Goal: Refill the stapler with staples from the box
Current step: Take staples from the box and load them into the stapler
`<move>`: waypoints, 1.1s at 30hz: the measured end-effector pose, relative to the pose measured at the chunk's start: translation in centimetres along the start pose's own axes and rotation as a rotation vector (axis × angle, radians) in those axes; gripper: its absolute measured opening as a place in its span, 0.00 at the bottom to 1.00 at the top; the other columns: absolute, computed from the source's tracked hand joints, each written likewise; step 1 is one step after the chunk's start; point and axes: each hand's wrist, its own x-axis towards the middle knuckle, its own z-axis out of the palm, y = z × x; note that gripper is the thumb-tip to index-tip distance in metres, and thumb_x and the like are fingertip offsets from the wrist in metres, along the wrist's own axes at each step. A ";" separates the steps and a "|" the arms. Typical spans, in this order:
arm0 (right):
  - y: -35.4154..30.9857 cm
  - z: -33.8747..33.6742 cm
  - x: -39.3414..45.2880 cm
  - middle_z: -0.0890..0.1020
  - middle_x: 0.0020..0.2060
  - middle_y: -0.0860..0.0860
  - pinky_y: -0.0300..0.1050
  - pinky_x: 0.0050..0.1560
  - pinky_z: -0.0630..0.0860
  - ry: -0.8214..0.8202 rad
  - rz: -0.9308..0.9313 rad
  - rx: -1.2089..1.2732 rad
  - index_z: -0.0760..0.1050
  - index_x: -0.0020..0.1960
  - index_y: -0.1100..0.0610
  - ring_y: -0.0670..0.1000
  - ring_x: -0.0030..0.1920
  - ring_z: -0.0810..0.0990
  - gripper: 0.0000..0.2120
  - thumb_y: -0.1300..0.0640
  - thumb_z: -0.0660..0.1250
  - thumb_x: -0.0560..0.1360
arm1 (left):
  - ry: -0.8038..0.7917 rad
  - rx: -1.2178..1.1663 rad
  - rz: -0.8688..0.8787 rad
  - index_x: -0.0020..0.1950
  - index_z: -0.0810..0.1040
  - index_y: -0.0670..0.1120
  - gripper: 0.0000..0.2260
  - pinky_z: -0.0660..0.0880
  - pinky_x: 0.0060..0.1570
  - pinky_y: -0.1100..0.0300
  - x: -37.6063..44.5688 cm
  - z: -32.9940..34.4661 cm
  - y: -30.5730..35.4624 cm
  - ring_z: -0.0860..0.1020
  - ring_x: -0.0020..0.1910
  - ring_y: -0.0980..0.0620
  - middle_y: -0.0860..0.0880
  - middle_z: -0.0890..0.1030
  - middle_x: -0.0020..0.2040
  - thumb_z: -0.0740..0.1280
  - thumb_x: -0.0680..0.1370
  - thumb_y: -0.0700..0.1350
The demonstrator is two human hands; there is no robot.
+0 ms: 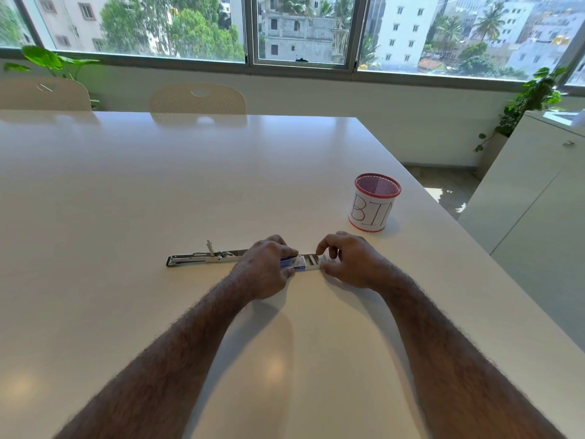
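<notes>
- At a white table (158,185) beside a wide window, my two bare forearms reached forward and my hands met over a small staple box (292,263).
- My left hand (264,264) was clamped on the blue sleeve of the box, thumb below and fingers curled over its top.
- My right hand (348,261) pinched the pale inner tray (311,261), which stood partly out of the sleeve toward the right; dark bars showed in the tray, too small to tell whether they were staple strips.
- The stapler (202,256) lay flat on the table, swung fully open into one long metal line, stretching left from behind my left hand; its near end was hidden by my knuckles, so I could not tell whether it touched the box.
- A red-rimmed mesh cup (375,202), wrapped in white paper lettered "BIN", stood upright farther back and to the right, well apart from my hands.
- Two cream chairs (198,99) were tucked at the far edge of the table, with leafy plants (535,99) at both ends of the windowsill.
</notes>
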 end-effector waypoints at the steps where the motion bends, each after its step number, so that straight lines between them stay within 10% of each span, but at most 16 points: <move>1: 0.0 -0.1 0.0 0.73 0.42 0.43 0.35 0.37 0.68 -0.009 0.010 0.010 0.75 0.51 0.46 0.45 0.41 0.72 0.09 0.54 0.72 0.73 | 0.000 0.001 0.000 0.68 0.74 0.47 0.19 0.68 0.52 0.62 0.0 0.0 0.0 0.70 0.54 0.56 0.51 0.74 0.60 0.67 0.77 0.47; 33: -0.8 0.1 -0.3 0.72 0.58 0.50 0.48 0.54 0.76 0.010 0.003 -0.162 0.73 0.59 0.47 0.48 0.56 0.70 0.14 0.50 0.67 0.74 | -0.019 0.013 0.027 0.68 0.74 0.47 0.19 0.69 0.55 0.61 0.0 -0.1 -0.1 0.70 0.55 0.55 0.51 0.74 0.60 0.66 0.77 0.46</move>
